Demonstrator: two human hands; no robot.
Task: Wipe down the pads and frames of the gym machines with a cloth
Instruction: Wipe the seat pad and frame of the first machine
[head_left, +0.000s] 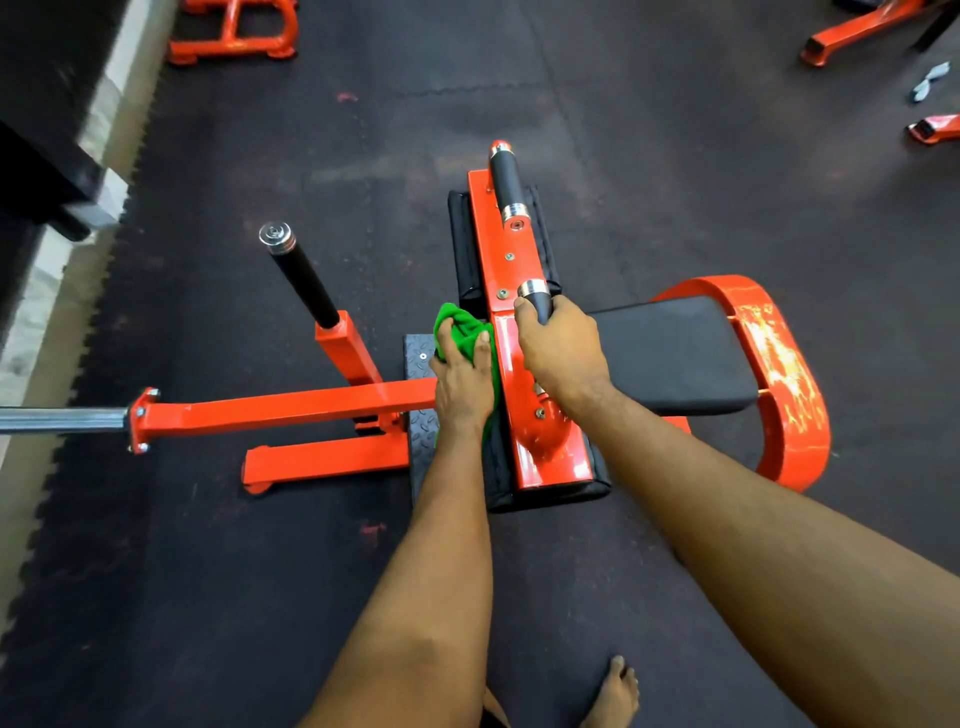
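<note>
green cloth (462, 325) is lying bunched under the left hand (464, 387), whose fingers are curling over it and pinning it against the left edge of the orange frame plate (511, 260). part of the cloth is hanging down below the palm, between the wrist and the plate. the right hand (558, 358) is closing round the near handle (537, 299), a black grip with a chrome collar that is rising from the same plate; the thumb is lying beside the collar. both forearms are reaching forward, well apart at the elbows and close together at the hands.

the plate is running away from the person, with a black pad (465, 244) showing along its left side and at its near end. a far handle (506, 182), also black with chrome collars, is lying along the far end of the plate. to the right, a black seat pad (675, 353) is extending sideways and is ending just beside a curved orange guard (779, 374), whose paint is looking scuffed.

to the left, an orange beam (270, 410) is running from the machine to a chrome bar (57, 420). an upright post (304, 275) with a black sleeve and a metal cap is tilting up from the beam. a grey tread plate (421, 358) is lying on the floor beside the left hand.

the machine is standing on dark rubber flooring (208, 571). a bare foot (613, 691) is resting on it at the bottom edge. parts of other orange frames (234, 31) are showing at the top corners.
</note>
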